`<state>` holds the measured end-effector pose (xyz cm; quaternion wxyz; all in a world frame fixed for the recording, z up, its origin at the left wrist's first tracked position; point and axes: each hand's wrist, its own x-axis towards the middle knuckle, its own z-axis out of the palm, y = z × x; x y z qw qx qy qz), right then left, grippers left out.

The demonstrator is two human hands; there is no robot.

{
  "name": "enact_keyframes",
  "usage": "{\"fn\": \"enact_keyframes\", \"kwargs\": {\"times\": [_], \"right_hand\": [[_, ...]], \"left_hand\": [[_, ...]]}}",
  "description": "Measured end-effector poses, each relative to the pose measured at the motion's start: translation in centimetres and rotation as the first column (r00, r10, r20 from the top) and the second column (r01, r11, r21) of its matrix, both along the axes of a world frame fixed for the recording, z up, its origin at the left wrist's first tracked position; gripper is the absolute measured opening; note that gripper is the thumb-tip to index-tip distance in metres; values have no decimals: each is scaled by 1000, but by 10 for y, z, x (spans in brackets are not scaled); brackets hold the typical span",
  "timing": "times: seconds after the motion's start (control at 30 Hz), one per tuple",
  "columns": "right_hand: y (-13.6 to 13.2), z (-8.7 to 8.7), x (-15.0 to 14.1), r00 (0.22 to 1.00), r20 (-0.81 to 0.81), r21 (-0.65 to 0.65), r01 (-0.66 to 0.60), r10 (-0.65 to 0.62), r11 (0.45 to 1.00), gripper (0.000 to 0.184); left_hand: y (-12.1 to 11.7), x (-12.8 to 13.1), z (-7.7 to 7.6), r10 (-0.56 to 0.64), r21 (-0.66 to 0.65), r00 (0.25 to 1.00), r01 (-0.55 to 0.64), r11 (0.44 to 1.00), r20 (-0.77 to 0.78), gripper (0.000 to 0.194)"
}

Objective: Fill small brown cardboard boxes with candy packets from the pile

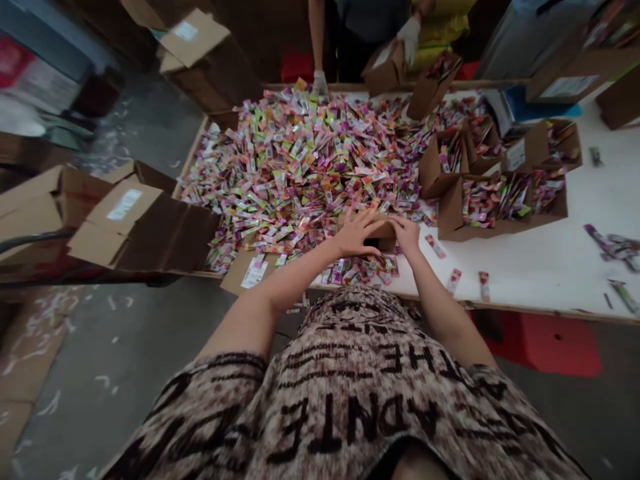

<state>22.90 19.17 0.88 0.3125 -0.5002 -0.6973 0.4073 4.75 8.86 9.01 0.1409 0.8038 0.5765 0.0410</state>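
Observation:
A small brown cardboard box [384, 230] with a dark opening stands between my hands at the table's near side. My left hand [356, 235] lies against its left part, fingers spread and stretched out. At the box's right edge, my right hand [407, 235] has its fingers bent round the cardboard. Loose small printed sachets [300, 160] form a large heap just beyond the box, and more sachets [357, 270] lie between it and my body. What is inside the box is mostly hidden.
Several open boxes [450, 227] filled with sachets stand to the right. Across the table, a co-worker's gloved hand [320, 84] touches the heap; the other glove [410, 40] is at a box. Cardboard boxes [120, 213] stand left, and a red stool [555, 343] sits below the table.

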Motion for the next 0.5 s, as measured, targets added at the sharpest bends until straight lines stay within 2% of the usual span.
{"fn": "enact_keyframes", "kwargs": {"times": [0.07, 0.17, 0.23, 0.3, 0.4, 0.47, 0.5], "right_hand": [[8, 9, -10, 998, 59, 20, 36, -37, 999, 24], [22, 25, -24, 987, 146, -31, 75, -70, 997, 31], [28, 33, -31, 980, 183, -56, 86, -75, 995, 37], [30, 35, -37, 976, 206, -65, 92, -77, 994, 39], [30, 29, -43, 969, 229, -76, 110, -90, 991, 42], [33, 24, -43, 970, 222, -86, 118, -97, 989, 45], [35, 21, -41, 974, 200, -88, 126, -106, 988, 47]], "left_hand": [[2, 4, 5, 37, -3, 999, -37, 999, -36, 78], [8, 12, 8, 167, 45, 983, -163, 986, -80, 56], [8, 14, 4, 229, 84, 972, -224, 971, -60, 56], [4, 10, -3, 228, 84, 973, -225, 971, -25, 65], [-1, -1, -12, 118, 50, 993, -117, 992, -4, 96], [4, -9, -12, 54, 20, 999, -54, 998, -2, 113], [8, -13, -9, 47, 8, 999, -47, 999, 3, 116]]}}
